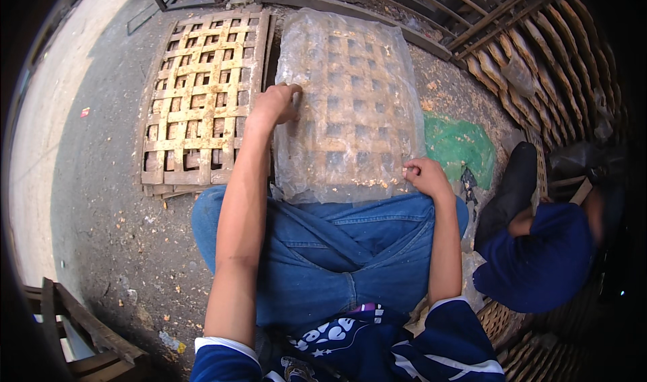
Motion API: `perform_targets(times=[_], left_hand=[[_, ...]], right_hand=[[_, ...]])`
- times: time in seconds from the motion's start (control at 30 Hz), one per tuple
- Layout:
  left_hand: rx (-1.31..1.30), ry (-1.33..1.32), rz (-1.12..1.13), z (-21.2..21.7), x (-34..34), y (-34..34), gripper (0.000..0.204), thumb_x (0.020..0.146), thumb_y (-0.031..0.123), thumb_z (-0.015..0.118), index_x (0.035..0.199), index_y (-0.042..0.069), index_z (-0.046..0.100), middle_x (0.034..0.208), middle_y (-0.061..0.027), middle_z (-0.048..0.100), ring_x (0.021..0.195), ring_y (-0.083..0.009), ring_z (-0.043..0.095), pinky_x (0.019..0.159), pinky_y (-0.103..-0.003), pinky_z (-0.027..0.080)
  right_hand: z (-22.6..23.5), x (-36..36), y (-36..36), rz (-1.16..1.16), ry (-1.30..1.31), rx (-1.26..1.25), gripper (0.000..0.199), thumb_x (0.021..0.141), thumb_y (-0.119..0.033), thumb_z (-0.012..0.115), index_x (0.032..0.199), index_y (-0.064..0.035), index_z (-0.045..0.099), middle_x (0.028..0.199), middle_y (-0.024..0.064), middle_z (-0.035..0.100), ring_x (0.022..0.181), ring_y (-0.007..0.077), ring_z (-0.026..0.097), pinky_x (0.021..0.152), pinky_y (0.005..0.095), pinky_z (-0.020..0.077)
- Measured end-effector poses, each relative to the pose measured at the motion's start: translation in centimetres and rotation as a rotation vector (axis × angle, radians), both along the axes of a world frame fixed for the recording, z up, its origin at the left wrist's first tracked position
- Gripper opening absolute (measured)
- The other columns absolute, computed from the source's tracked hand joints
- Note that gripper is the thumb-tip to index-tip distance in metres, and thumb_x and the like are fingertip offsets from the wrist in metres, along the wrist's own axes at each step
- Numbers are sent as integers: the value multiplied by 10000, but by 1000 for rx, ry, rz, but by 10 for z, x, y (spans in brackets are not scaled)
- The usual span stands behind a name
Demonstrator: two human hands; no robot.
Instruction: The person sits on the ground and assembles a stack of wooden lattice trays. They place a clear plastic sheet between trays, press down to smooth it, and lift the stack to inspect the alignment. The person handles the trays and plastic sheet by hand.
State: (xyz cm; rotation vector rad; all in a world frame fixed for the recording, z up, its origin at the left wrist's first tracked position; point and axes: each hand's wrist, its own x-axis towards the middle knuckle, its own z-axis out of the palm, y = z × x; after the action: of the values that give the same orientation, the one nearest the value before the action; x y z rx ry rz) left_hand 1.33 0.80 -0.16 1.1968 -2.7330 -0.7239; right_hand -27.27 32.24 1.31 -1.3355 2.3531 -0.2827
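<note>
Translucent plastic sheet (350, 129), one, left fingers (292, 91), right fingers (415, 167) curled at edges, hold unclear, one uncovered lattice (214, 111) leftward

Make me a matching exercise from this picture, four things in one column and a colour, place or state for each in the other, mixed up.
Things:
1. Left hand
2. Right hand
3. Jeans
4. Woven rack

Descriptions:
A. Blue
B. At the left edge of the clear plastic sheet
C. Uncovered, with open holes
D. Near the lower right corner of that sheet

Right pairs: 1-B, 2-D, 3-A, 4-C.
</note>
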Motion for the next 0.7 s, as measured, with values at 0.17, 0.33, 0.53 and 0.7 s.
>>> perform_targets(times=[0.17, 0.33, 0.53, 0.7], left_hand=[[-9, 42, -1, 0, 0, -6, 587, 722, 162, 795, 1288, 158, 639, 1127, -146, 709, 1064, -331, 672, 909, -412, 538], [17, 58, -10, -1, -1, -8, 607, 713, 147, 814, 1294, 144, 638, 1121, -152, 707, 1057, -338, 670, 915, -408, 534], [34, 58, -18, 4, -2, -7, 638, 700, 158, 838, 1304, 146, 633, 1137, -141, 707, 1068, -330, 669, 920, -403, 530], [50, 65, -22, 7, 1, -7, 643, 704, 147, 836, 1312, 134, 626, 1139, -136, 712, 1077, -321, 670, 916, -400, 531]], right_hand=[[3, -1, -5, -3, -18, 2, 300, 727, -196, 782, 1001, -77, 761, 833, 97, 683, 797, 290, 660, 738, 394, 519], [4, -2, -7, 1, -8, 17, 264, 704, -177, 781, 937, -59, 743, 835, 94, 675, 804, 285, 657, 734, 394, 518], [5, -1, -7, -18, -6, 16, 256, 705, -181, 773, 914, -53, 697, 857, 89, 678, 814, 284, 658, 728, 393, 517], [18, 10, -10, -102, 18, 53, 258, 715, -196, 769, 923, -64, 691, 858, 79, 679, 815, 279, 659, 725, 390, 515]])
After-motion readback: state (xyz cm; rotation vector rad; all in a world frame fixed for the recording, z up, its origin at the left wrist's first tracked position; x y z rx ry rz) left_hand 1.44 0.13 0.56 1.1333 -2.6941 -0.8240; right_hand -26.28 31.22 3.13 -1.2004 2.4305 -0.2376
